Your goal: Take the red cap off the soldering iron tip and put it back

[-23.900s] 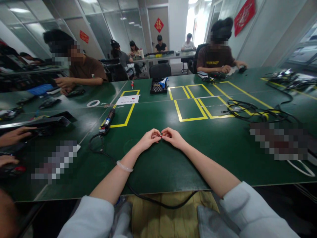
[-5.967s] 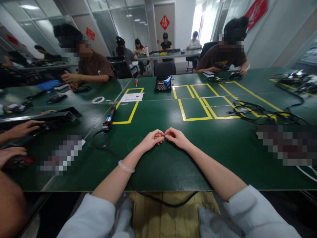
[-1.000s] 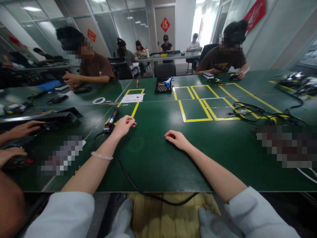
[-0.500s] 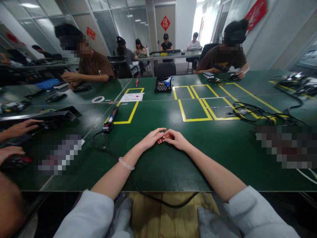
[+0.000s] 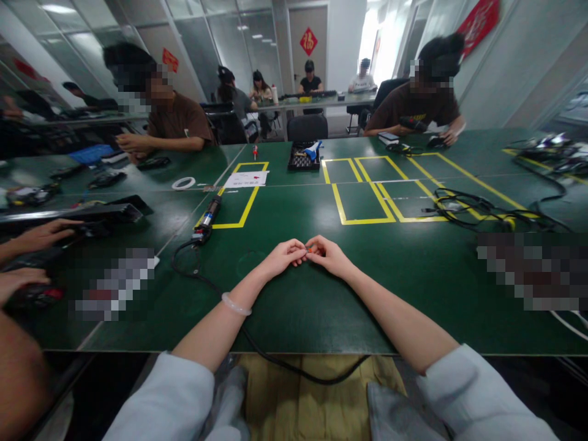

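My left hand [image 5: 285,257] and my right hand [image 5: 329,254] meet above the green table [image 5: 294,306], fingertips touching or nearly so. Between the fingertips of the right hand shows a tiny orange piece [image 5: 311,250], too small to name. The fingers of my left hand are curled and pinched against it from the other side; whatever they grip is hidden. A pale bangle [image 5: 236,304] circles my left wrist. Left of the hands lies a corded cylindrical tool [image 5: 209,217], touched by neither hand.
Yellow tape outlines [image 5: 362,222] mark the table. A black tray [image 5: 303,160] holds a blue-and-white item. Black cables [image 5: 463,208] tangle at right; another cable [image 5: 298,372] hangs over the front edge. A co-worker's hands [image 5: 50,231] are at far left; other people sit opposite.
My left index finger, stretched out before, has curled in to a pinch. More of the orange piece shows at the right fingertips. Both hands stay in about the same place.
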Demonstrator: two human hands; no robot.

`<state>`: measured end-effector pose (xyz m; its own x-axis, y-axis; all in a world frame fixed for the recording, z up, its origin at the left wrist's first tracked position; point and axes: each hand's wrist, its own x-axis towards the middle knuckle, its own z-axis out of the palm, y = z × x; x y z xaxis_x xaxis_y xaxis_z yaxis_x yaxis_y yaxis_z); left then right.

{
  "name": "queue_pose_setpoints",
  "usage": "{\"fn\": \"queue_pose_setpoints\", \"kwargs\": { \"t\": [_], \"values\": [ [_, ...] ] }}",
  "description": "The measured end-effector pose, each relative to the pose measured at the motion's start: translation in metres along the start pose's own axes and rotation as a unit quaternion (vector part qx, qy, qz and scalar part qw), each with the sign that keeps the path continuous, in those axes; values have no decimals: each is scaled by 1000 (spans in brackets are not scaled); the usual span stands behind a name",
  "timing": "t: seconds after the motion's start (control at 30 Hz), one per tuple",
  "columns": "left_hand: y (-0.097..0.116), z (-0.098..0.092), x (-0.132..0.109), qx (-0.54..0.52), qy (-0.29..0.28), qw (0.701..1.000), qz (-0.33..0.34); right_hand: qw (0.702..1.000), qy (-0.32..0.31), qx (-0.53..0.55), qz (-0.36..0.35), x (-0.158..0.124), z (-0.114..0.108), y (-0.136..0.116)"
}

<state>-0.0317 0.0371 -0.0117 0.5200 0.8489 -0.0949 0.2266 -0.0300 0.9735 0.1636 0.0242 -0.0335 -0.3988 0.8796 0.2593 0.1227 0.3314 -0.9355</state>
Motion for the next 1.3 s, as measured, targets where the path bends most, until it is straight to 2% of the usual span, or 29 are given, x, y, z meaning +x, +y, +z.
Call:
{"fn": "queue_pose_setpoints", "kwargs": {
  "t": [0.2,0.4,0.73,1.07,1.17,1.3],
  "values": [
    [-2,-1,-1,-14,3,1000,24,1000,18,-6,2,0,-1,-2],
    [2,1,-2,-29,21,999,5,999,11,-36,-25,-1,-3,-5],
    [-3,-1,-1,-30,11,998,46,994,21,-96,-37,-1,-2,-7],
    [1,-1,-3,-22,14,999,41,995,25,-93,-30,-1,-3,-6],
    [2,-9,-3,-13,42,997,60,995,31,-91,-10,-2,-5,-7],
    [3,-36,-2,-39,133,986,96,996,25,-89,-1,-2,-6,-8]
  ]
}}
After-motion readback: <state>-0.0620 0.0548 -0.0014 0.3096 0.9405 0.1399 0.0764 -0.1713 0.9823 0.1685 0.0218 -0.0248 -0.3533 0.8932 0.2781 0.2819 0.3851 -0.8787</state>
